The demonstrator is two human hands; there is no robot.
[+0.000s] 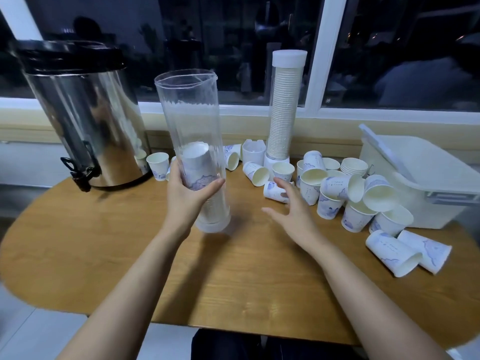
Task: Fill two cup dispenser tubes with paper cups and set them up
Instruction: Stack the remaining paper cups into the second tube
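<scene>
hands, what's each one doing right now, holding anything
Left hand: holding the clear tube, fingers wrapped round its lower part.
Right hand: open, fingers spread, holding nothing.

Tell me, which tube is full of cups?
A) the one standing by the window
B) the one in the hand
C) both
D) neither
A: the standing tube is packed right up to its cap, while the held tube in the left hand has only a few low down.
</scene>
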